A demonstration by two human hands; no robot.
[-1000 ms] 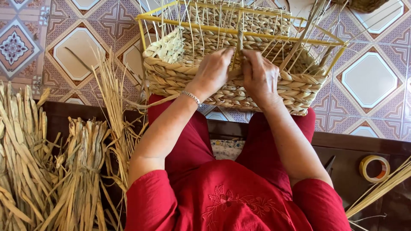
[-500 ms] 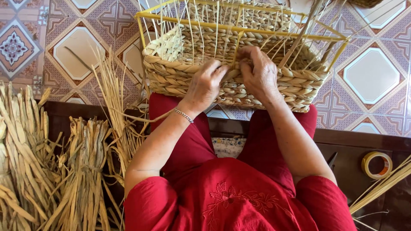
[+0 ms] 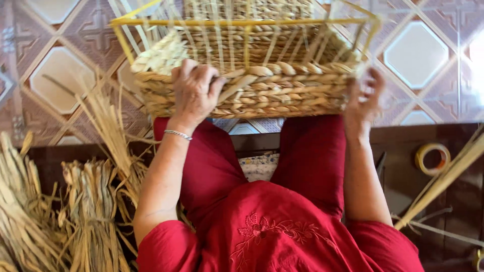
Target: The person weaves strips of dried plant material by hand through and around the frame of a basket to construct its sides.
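A half-woven straw basket [image 3: 282, 88] on a yellow wire frame [image 3: 242, 22] rests on my knees, which are in red trousers. My left hand [image 3: 193, 90] grips the woven wall near its left corner, fingers over the top row of braid. My right hand [image 3: 364, 96], blurred, holds the basket's right corner. Thin upright strands rise from the weave to the frame's top bar. A silver bracelet circles my left wrist.
Bundles of dried straw [image 3: 75, 211] lie at my left on a dark wooden bench [image 3: 403, 176]. A roll of tape [image 3: 432, 157] and long straw stalks [image 3: 443, 176] lie at the right. Patterned floor tiles [image 3: 60, 75] lie beyond.
My hands have moved apart from the middle of the near wall to the basket's two corners. The basket now sits closer to the camera.
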